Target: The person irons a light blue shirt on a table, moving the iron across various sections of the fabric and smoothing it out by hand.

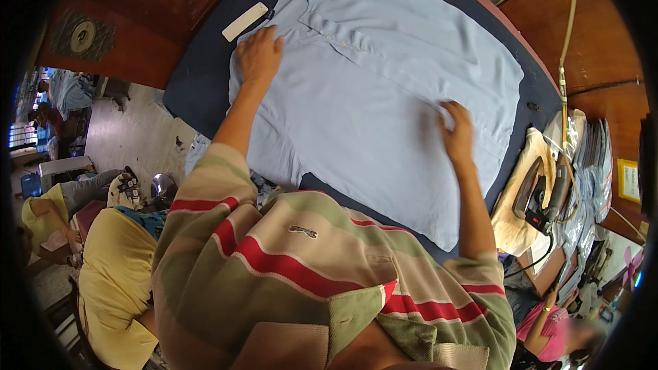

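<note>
A light blue collared shirt (384,89) lies spread flat on a dark blue padded ironing table (199,82), collar toward the far edge. My left hand (259,55) rests flat on the shirt's left shoulder area, fingers together. My right hand (456,133) pinches a fold of the fabric near the shirt's right side. My sleeves are striped in green, beige and red.
A white flat bar (245,21) lies on the pad beyond my left hand. An electric iron (538,195) with a cord rests on a cloth at the right. Stacked clear packets (593,164) lie further right. A person in yellow (113,267) sits at lower left.
</note>
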A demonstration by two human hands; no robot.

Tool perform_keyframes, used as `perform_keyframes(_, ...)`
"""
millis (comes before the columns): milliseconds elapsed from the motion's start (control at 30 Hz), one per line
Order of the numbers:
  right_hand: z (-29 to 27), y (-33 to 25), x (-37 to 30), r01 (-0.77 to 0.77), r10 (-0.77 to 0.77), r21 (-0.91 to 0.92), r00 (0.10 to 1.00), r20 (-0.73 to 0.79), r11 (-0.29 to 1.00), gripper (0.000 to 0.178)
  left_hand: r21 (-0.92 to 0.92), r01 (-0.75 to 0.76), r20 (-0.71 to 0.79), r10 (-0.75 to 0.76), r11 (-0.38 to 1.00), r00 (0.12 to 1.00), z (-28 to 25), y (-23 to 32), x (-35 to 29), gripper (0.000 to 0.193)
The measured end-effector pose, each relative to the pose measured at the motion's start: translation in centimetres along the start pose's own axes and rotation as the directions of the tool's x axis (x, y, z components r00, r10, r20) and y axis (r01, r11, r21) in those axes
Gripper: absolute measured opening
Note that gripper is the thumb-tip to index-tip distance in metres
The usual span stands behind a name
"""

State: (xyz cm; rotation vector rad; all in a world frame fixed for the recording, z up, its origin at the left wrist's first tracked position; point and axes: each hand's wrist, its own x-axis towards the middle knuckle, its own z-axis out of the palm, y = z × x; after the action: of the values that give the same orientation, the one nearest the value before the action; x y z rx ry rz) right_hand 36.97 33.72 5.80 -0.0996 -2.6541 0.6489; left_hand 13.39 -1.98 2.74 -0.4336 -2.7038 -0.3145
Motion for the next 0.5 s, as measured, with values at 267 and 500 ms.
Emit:
perform_keyframes(267,15.2,-9.0,11.4,0.171,-0.164,-0.053,0.98,0.116,0.984,0.013,-0.164,0.211,0.187,-0.179,0.964,0.966,3.9,2.5,2.4,0.016)
perform_keyframes(500,15.3,-7.8,10.1,0.344,-0.35,0.086,0.933,0.085,0.935,0.007,-0.197,0.152,-0.031,-0.161,0.968,0.986,4.9,1.9,2.4,0.018)
